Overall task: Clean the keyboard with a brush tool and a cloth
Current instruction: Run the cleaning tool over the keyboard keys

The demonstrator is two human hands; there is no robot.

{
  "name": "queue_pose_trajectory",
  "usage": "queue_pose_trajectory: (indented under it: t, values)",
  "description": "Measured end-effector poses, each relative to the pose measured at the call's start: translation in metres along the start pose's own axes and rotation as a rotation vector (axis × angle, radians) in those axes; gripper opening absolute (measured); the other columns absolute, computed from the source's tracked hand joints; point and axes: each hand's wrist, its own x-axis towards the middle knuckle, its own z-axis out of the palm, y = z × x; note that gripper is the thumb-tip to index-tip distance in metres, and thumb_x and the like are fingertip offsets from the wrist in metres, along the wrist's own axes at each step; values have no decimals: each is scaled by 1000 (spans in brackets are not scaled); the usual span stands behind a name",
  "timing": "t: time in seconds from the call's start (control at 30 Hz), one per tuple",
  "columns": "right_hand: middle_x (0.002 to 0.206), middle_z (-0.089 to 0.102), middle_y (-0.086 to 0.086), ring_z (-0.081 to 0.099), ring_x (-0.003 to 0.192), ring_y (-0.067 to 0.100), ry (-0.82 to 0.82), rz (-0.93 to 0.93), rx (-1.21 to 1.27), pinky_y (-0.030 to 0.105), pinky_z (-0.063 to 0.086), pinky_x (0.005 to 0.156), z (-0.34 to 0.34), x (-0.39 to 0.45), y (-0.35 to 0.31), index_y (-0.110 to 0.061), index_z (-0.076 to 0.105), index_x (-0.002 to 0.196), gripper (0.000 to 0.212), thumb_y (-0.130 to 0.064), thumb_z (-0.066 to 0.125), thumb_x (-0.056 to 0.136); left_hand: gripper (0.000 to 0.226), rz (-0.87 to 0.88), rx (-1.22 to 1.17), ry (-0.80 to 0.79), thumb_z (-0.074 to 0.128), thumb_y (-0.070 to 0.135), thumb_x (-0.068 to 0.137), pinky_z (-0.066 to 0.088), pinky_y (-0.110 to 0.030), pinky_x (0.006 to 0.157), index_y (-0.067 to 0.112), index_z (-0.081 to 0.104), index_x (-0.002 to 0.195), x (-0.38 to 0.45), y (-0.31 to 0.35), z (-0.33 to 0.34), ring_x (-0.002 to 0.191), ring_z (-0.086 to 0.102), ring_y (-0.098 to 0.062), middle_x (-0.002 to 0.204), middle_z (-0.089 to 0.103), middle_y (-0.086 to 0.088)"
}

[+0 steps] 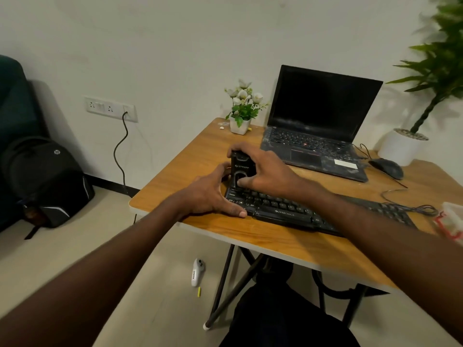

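A black keyboard (295, 211) lies across the wooden table (263, 236) near its front edge. My right hand (265, 169) grips a black brush tool (241, 169) from above and holds it upright on the keyboard's far left end. My left hand (213, 194) holds the keyboard's left end, with the thumb along the front edge and the fingers curled round the far side. A white and red cloth (451, 221) lies at the table's right edge, partly cut off by the frame.
An open black laptop (318, 136) stands behind the keyboard, with a mouse (387, 167) and cables to its right. A small flower pot (241, 113) sits at the back left corner. A backpack (47, 179) leans by the wall; a white device (198, 271) lies on the floor.
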Motion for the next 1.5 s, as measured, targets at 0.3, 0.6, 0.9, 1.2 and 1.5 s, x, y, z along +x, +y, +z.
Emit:
queue_pose_trajectory:
  t: [0.3, 0.6, 0.9, 1.2, 1.5]
  values:
    - [116, 59, -3, 68, 96, 17, 9, 154, 61, 35, 64, 72, -24, -5, 8, -38, 51, 129, 65, -13, 83, 79, 149, 4, 5, -8, 95, 83, 42, 31, -54, 127, 52, 11, 161, 5, -4, 1, 155, 34, -21, 169, 36, 18]
    - [117, 58, -1, 62, 97, 14, -145, 172, -170, 28, 57, 71, -40, -3, 8, -36, 48, 133, 65, -17, 81, 80, 150, 3, -65, -1, 100, 77, 39, 34, -49, 127, 49, 17, 161, 5, -6, 3, 152, 39, -16, 166, 40, 13]
    - [121, 58, 2, 62, 101, 19, -196, 229, -265, 31, 58, 74, -59, -18, 14, -37, 47, 134, 67, -15, 81, 80, 150, 5, -103, -13, 102, 73, 40, 30, -50, 129, 45, 18, 162, 7, -6, 3, 156, 33, -17, 168, 37, 11]
    - [121, 58, -2, 65, 101, 12, -163, 116, -104, 30, 63, 73, -39, -47, 9, -40, 45, 135, 65, -16, 78, 85, 151, 18, -89, -16, 101, 72, 40, 33, -47, 128, 43, 18, 163, 8, -6, 3, 153, 36, -15, 167, 38, 8]
    - [123, 57, -1, 65, 101, 15, -60, 179, -44, 27, 62, 70, -40, -53, 23, -34, 49, 133, 64, -13, 81, 82, 141, 37, -162, -40, 106, 54, 53, 32, -43, 128, 40, 20, 163, 10, -9, 2, 154, 32, -12, 169, 35, 9]
